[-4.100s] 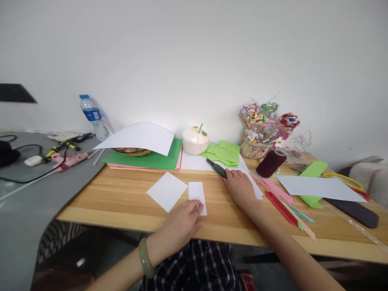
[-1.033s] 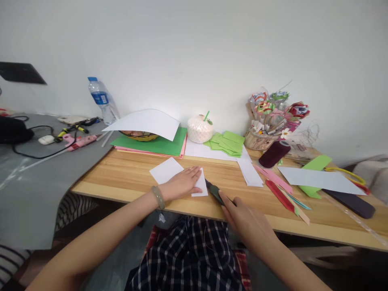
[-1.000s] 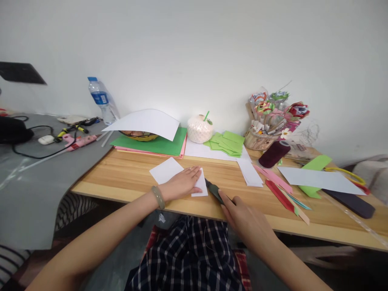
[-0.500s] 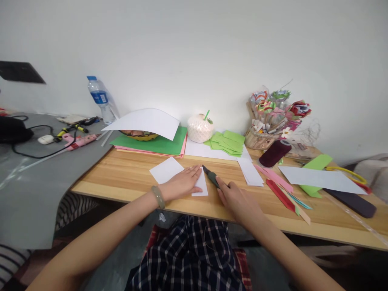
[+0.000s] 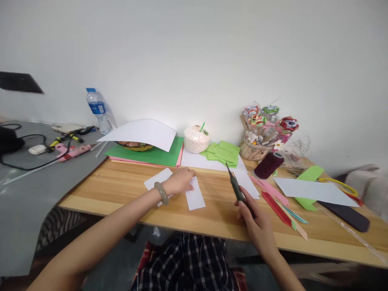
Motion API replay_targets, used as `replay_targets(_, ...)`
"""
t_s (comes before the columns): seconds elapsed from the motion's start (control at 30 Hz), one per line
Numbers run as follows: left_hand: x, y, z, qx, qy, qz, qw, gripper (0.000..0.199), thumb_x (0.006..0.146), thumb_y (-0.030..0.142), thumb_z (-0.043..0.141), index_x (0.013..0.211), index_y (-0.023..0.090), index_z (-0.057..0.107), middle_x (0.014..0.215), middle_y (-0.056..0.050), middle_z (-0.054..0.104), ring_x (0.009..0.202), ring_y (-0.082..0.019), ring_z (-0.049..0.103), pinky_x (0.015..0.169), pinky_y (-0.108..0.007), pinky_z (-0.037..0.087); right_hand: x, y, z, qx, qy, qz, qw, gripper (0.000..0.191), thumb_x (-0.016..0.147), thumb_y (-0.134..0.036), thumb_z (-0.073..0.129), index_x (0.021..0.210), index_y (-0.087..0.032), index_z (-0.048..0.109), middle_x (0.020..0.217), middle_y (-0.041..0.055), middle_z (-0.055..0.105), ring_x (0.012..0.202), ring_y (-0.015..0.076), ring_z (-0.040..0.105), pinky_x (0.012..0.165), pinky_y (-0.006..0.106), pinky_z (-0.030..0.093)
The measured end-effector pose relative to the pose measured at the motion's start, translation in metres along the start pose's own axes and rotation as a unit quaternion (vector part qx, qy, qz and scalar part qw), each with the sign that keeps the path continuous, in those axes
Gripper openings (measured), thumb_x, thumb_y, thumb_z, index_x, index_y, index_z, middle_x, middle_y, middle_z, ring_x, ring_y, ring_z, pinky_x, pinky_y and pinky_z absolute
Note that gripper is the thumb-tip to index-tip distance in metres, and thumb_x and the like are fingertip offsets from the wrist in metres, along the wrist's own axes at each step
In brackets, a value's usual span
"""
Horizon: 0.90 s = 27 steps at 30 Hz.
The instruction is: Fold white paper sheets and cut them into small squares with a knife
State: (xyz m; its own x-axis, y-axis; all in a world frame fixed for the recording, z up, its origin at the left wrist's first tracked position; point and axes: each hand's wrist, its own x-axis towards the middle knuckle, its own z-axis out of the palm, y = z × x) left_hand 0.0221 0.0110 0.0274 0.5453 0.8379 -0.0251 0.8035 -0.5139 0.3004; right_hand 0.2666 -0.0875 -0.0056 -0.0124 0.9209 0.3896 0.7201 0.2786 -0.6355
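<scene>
My right hand [image 5: 253, 212] is closed around the dark green handle of a utility knife [image 5: 234, 185], raised above the table with its blade pointing up and away. My left hand [image 5: 181, 180], with a bangle at the wrist, has its fingers curled and the thumb at the upper end of a small white paper piece [image 5: 195, 199], which appears pinched there. Beside it, a second white paper piece [image 5: 158, 178] lies partly hidden beneath that hand. Several white paper strips [image 5: 247, 184] rest just behind the knife.
Green paper pieces [image 5: 222, 153] lie by a white coconut [image 5: 196, 139]. A green sheet stack [image 5: 169, 155] sits left. Paper flowers fill a basket [image 5: 254, 151] near a maroon thread spool [image 5: 268, 165]. At left are a pink glue gun [image 5: 74, 152] and a water bottle [image 5: 98, 111].
My right hand has lifted the knife away from the paper, to the right. My left hand's flat fingers have curled, and the small paper piece now lies apart from the left piece.
</scene>
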Motion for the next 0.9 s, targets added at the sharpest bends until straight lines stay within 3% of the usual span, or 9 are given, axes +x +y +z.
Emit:
replay_targets(0.17, 0.021, -0.007, -0.009, -0.038, -0.061, -0.056, 0.996, 0.022, 0.059, 0.028, 0.069, 0.078, 0.018, 0.061, 0.077, -0.003, 0.064, 0.072, -0.022, 0.06, 0.061, -0.027, 0.042, -0.011, 0.005, -0.001, 0.209, 0.137, 0.064, 0.966, 0.045, 0.088, -0.035, 0.044, 0.131, -0.024, 0.043, 0.079, 0.0002, 0.057, 0.054, 0.0089, 0.048, 0.056, 0.026, 0.044)
replay_targets(0.23, 0.027, -0.008, -0.012, -0.064, -0.079, -0.051, 0.993, 0.014, 0.059, 0.027, 0.067, 0.066, 0.018, 0.059, 0.064, 0.0, 0.06, 0.062, -0.019, 0.057, 0.056, -0.026, 0.039, -0.012, 0.003, -0.001, 0.252, 0.175, 0.091, 0.947, 0.044, 0.087, -0.035, 0.047, 0.13, -0.025, 0.044, 0.083, 0.0005, 0.057, 0.054, 0.0083, 0.047, 0.055, 0.026, 0.042)
replay_targets(0.33, 0.038, -0.007, -0.014, -0.126, -0.089, -0.016, 0.988, 0.016, 0.064, 0.031, 0.064, 0.062, 0.017, 0.057, 0.057, 0.003, 0.053, 0.054, -0.014, 0.051, 0.051, -0.023, 0.034, -0.012, 0.0, 0.0, 0.29, 0.238, 0.123, 0.919, 0.044, 0.086, -0.035, 0.048, 0.129, -0.025, 0.046, 0.083, 0.0006, 0.056, 0.054, 0.0081, 0.047, 0.053, 0.025, 0.039)
replay_targets(0.43, 0.057, 0.003, -0.01, -0.189, -0.081, 0.032, 0.978, 0.022, 0.067, 0.038, 0.063, 0.065, 0.016, 0.057, 0.06, 0.004, 0.051, 0.055, -0.012, 0.048, 0.05, -0.021, 0.032, -0.012, -0.003, 0.0, 0.296, 0.274, 0.132, 0.906, 0.044, 0.087, -0.035, 0.047, 0.13, -0.025, 0.045, 0.084, 0.0007, 0.055, 0.055, 0.0083, 0.047, 0.053, 0.025, 0.038)
replay_targets(0.6, 0.103, 0.038, 0.005, -0.239, -0.027, 0.058, 0.969, 0.025, 0.069, 0.039, 0.064, 0.069, 0.014, 0.058, 0.063, 0.002, 0.053, 0.06, -0.014, 0.051, 0.051, -0.022, 0.035, -0.014, -0.004, -0.002, 0.268, 0.267, 0.123, 0.917, 0.044, 0.087, -0.034, 0.045, 0.13, -0.025, 0.044, 0.085, 0.0005, 0.055, 0.057, 0.0089, 0.047, 0.057, 0.027, 0.041)
replay_targets(0.73, 0.129, 0.06, 0.008, -0.233, 0.056, 0.033, 0.97, 0.034, 0.074, 0.033, 0.063, 0.099, 0.012, 0.059, 0.09, -0.006, 0.062, 0.079, -0.018, 0.058, 0.064, -0.025, 0.042, -0.014, -0.002, -0.003, 0.252, 0.255, 0.126, 0.925, 0.045, 0.087, -0.035, 0.046, 0.131, -0.026, 0.044, 0.085, 0.0002, 0.056, 0.056, 0.0084, 0.047, 0.056, 0.026, 0.04)
replay_targets(0.83, 0.115, 0.058, -0.004, -0.208, 0.109, 0.024, 0.972, 0.041, 0.08, 0.031, 0.057, 0.117, 0.012, 0.051, 0.113, -0.01, 0.059, 0.095, -0.02, 0.057, 0.077, -0.027, 0.043, -0.012, 0.001, -0.002, 0.25, 0.246, 0.132, 0.927, 0.047, 0.087, -0.037, 0.047, 0.132, -0.025, 0.042, 0.084, -0.0001, 0.055, 0.055, 0.0081, 0.047, 0.055, 0.025, 0.039)
replay_targets(0.9, 0.085, 0.049, -0.015, -0.183, 0.126, 0.035, 0.974, 0.031, 0.085, 0.031, 0.051, 0.112, 0.016, 0.055, 0.114, -0.007, 0.06, 0.101, -0.02, 0.056, 0.084, -0.028, 0.043, -0.011, 0.005, -0.002, 0.243, 0.233, 0.129, 0.933, 0.048, 0.087, -0.037, 0.047, 0.132, -0.025, 0.042, 0.083, 0.0, 0.056, 0.055, 0.0083, 0.047, 0.056, 0.025, 0.04)
